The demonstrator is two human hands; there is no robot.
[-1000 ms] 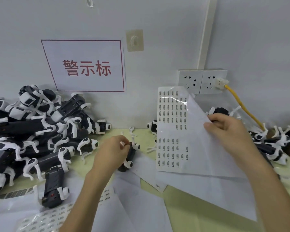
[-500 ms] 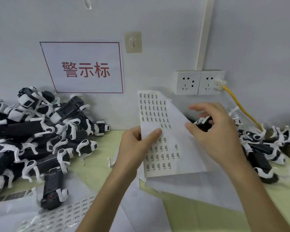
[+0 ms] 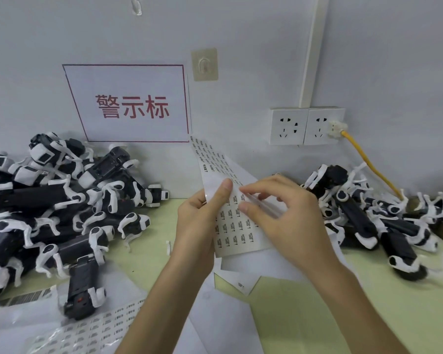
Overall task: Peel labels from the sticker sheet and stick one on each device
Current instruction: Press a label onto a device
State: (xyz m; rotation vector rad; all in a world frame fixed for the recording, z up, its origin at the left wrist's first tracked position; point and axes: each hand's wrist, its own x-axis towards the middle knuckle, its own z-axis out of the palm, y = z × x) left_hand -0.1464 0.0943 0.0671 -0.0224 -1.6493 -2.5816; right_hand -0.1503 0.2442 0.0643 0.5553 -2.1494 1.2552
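I hold a white sticker sheet (image 3: 237,231) with rows of small black-printed labels upright over the middle of the table. My left hand (image 3: 200,218) grips its left edge, thumb on the front. My right hand (image 3: 287,215) is on the sheet's front, thumb and forefinger pinching at it where a glossy clear film shows; whether a label is lifted is hidden. Black-and-white devices lie in a big pile at the left (image 3: 49,200) and a smaller pile at the right (image 3: 356,213). One device (image 3: 81,290) lies apart at the front left.
Another label sheet (image 3: 100,325) and loose white papers (image 3: 241,282) cover the green table below my arms. On the wall hang a red-lettered sign (image 3: 131,103) and a double socket (image 3: 307,125) with a yellow cable (image 3: 368,164) running down to the right pile.
My left hand let go of a small device on the table and took the sheet's left edge. My right hand moved from the sheet's right edge onto its front.
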